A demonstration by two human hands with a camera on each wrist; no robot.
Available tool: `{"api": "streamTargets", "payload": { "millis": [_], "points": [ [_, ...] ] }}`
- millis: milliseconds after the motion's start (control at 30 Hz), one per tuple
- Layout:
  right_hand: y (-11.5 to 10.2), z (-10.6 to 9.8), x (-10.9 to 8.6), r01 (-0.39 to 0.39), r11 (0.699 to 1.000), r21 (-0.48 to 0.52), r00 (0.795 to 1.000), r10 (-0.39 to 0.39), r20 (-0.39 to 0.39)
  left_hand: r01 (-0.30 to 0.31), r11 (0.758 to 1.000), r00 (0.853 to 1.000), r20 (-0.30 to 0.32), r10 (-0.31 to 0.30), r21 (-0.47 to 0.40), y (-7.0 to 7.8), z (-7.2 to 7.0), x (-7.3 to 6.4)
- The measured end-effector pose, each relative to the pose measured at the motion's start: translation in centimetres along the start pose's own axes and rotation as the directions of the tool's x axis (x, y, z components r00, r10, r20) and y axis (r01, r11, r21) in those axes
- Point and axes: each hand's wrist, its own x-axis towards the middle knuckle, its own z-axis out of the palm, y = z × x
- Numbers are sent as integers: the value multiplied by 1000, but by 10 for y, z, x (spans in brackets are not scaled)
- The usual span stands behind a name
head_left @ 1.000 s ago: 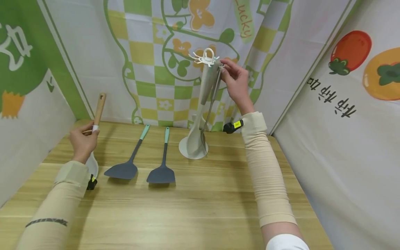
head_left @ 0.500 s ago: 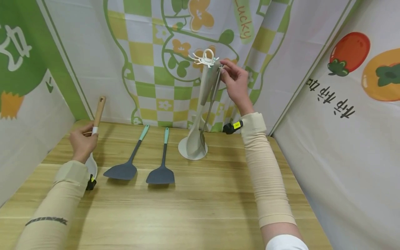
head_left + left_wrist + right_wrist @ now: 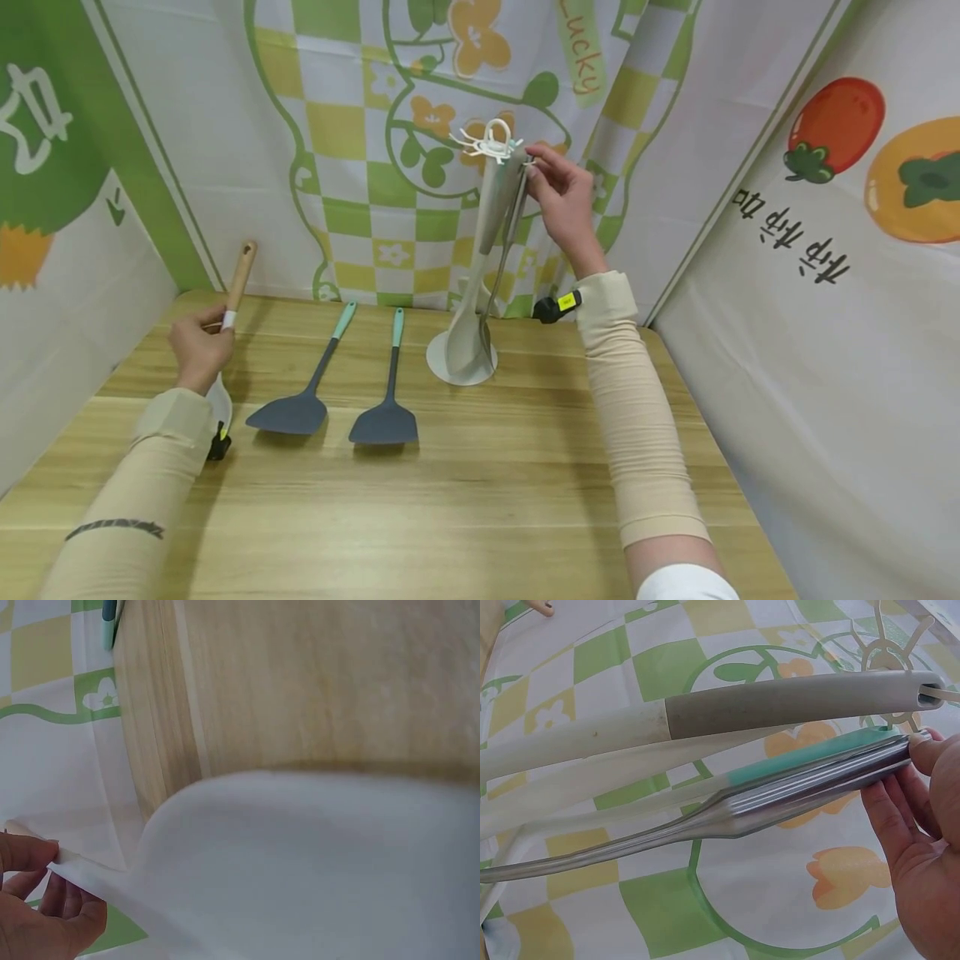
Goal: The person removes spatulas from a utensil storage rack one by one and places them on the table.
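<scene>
My left hand (image 3: pixel 201 346) grips a spatula with a wooden handle (image 3: pixel 242 275), which points up and away at the table's left side. Its wide white blade (image 3: pixel 315 862) fills the lower part of the left wrist view. My right hand (image 3: pixel 566 200) pinches the top end of a steel-handled utensil (image 3: pixel 802 784) at the hooks of a white utensil stand (image 3: pixel 491 146). This utensil slants down beside a beige spoon (image 3: pixel 463 346) with a grey handle end, whose hole has a hook through it. A teal handle (image 3: pixel 817 754) hangs behind the steel one.
Two grey turners with teal handles lie on the wooden table: one turner (image 3: pixel 292 414) left, the other turner (image 3: pixel 384 423) nearer the middle. The stand's round white base (image 3: pixel 437 360) sits toward the back. A patterned cloth (image 3: pixel 345 125) hangs behind; pale cloth walls enclose both sides.
The wooden handle's top has dipped slightly in the head view, with my left hand still gripping it. My right hand stays at the hooks, pinching the steel handle.
</scene>
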Motion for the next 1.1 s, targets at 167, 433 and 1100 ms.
{"api": "streamTargets", "payload": {
  "millis": [167,433,1100],
  "points": [
    [2,-1,1,10,1000,-10,1000,-10,1,-22,1000,1000,-5,22,11,-4,1,0],
    [-1,0,-2,46,998,-43,999,-46,-2,-35,999,999,4,35,25,-7,2,0],
    [-1,0,-1,19,1000,-16,1000,-19,-2,-21,994,999,45,16,109,-6,5,2]
  ]
}}
